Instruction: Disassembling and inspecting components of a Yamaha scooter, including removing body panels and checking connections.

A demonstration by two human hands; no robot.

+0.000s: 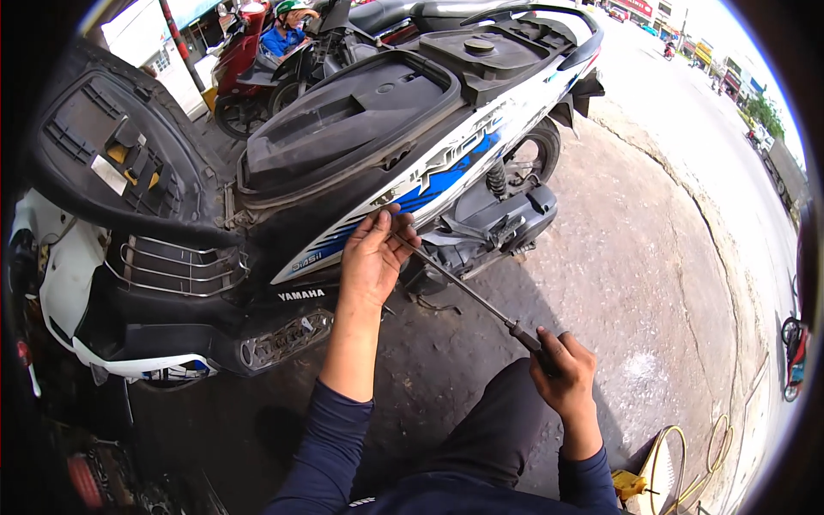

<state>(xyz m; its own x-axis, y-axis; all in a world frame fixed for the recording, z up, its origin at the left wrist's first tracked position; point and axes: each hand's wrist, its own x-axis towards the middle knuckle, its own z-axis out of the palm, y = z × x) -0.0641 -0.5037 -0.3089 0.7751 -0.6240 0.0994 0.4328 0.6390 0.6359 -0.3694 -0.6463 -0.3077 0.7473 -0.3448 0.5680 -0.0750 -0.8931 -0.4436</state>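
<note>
A long screwdriver (470, 293) slants across the middle of the view. Its dark handle sits in my right hand (566, 371), whose fingers are wrapped round it. The slim metal shaft runs up and left to my left hand (374, 251), where thumb and fingers close about the tip. Whether a small screw is also held there is too small to tell. Just behind my left fingers is the white, blue and black side panel (429, 187) of a scooter. The scooter's seat (120, 146) is tipped up, and a black cover (352, 124) lies over the storage space.
My bent knee (489, 421) is below the screwdriver. A red scooter (240, 64) and a person in a green helmet (287, 30) are behind. A yellow hose (678, 459) lies at lower right on the concrete (635, 249). The street runs along the right.
</note>
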